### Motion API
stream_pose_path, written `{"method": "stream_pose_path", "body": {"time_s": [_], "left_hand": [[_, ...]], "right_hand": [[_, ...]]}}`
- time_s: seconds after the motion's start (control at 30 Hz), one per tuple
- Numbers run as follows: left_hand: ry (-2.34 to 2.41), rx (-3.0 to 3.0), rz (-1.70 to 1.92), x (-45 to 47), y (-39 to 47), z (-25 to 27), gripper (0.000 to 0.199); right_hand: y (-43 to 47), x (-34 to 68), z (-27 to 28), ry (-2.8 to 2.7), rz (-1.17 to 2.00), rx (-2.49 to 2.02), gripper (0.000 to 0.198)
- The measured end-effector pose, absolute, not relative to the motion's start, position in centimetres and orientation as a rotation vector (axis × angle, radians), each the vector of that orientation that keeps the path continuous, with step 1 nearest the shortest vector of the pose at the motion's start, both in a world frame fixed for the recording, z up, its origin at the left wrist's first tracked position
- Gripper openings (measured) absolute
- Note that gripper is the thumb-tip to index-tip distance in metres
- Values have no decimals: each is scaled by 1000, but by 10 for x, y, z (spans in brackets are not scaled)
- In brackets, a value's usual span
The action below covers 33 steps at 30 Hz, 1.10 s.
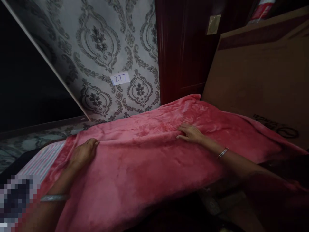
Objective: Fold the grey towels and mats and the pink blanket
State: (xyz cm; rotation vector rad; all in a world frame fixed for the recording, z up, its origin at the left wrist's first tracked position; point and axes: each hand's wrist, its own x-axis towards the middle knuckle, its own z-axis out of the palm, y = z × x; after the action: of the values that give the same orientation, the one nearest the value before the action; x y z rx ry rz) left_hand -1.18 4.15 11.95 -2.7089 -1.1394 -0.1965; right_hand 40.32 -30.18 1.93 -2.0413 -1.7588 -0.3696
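Observation:
A pink plush blanket (149,167) is spread over a long surface in front of me and hangs down on the near side. My left hand (84,153) is closed on it near its left end, the fingers bent into the cloth. Farther right, my right hand (190,132) pinches the blanket between thumb and fingers. A raised fold of the cloth runs between both hands. Beyond the blanket's left edge, a striped cloth (44,159) shows beneath it.
A large cardboard box (256,74) stands at the right, with a red and white container (262,11) behind its top edge. Patterned wallpaper (98,42) bears a paper label (120,78) reading 277. A dark red door (183,48) and a dark panel (31,74) flank it.

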Motion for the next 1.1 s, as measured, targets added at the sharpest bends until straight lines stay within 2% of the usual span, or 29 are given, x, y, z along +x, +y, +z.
{"method": "stream_pose_path", "body": {"time_s": [0.37,0.53,0.63,0.73,0.9,1.1], "left_hand": [[-1111,-2713,-213,-16,50,116,35],[-1062,-2726,-232,-20,57,110,43],[-1066,-2722,-238,-21,56,110,42],[-1085,-2726,-263,-20,49,114,36],[-1099,-2708,-197,-18,37,120,39],[-1000,-2752,-221,-24,36,109,31]], "right_hand": [[-311,408,-10,-1697,-399,-2034,35],[-315,414,-11,-1562,-317,-2047,41],[-312,416,-6,-1511,-248,-2017,42],[-303,416,0,-1528,-160,-2009,37],[-290,419,7,-1485,-92,-2061,13],[-292,423,25,-1374,-174,-2035,20]]}}
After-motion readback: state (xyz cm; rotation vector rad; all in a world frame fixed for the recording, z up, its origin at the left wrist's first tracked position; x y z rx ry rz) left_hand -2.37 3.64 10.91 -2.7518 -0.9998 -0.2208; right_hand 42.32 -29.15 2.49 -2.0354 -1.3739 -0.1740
